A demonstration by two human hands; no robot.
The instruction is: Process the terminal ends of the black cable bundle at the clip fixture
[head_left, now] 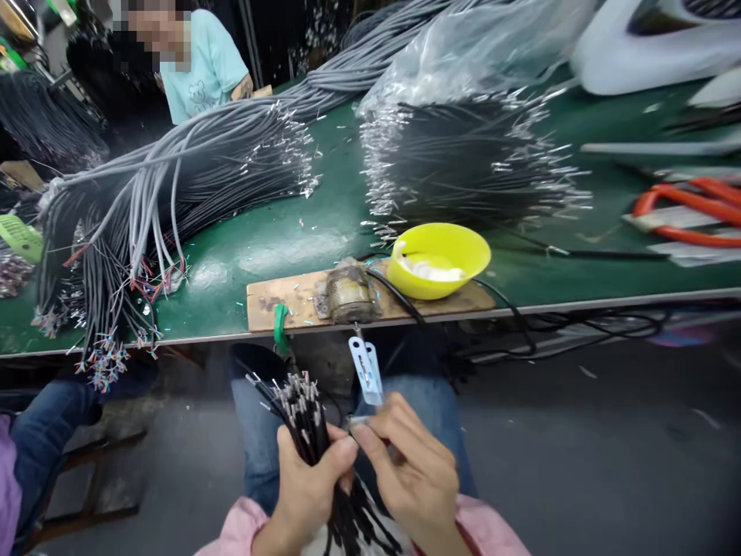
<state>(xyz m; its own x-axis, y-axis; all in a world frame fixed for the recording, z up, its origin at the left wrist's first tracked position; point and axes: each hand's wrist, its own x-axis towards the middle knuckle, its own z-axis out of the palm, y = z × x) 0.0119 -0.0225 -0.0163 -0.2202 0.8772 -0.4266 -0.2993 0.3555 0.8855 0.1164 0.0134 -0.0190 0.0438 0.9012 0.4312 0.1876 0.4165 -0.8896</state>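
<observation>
My left hand is wrapped round a bundle of black cables with stripped, silvery ends pointing up. Close beside it, my right hand is closed in a pinch; a small pale tip shows at its fingers, probably a cable end, though too small to be sure. Just above those fingertips hangs a light blue clothespin, fixed to the shaft of a small, grimy motor. The motor sits on a wooden board at the table's edge. Lower cable lengths hang down between my forearms.
A yellow bowl with white material stands on the board, near a green clamp. Behind lie a pile of black cables and grey cables on the green table. Orange-handled scissors lie right. A person is across.
</observation>
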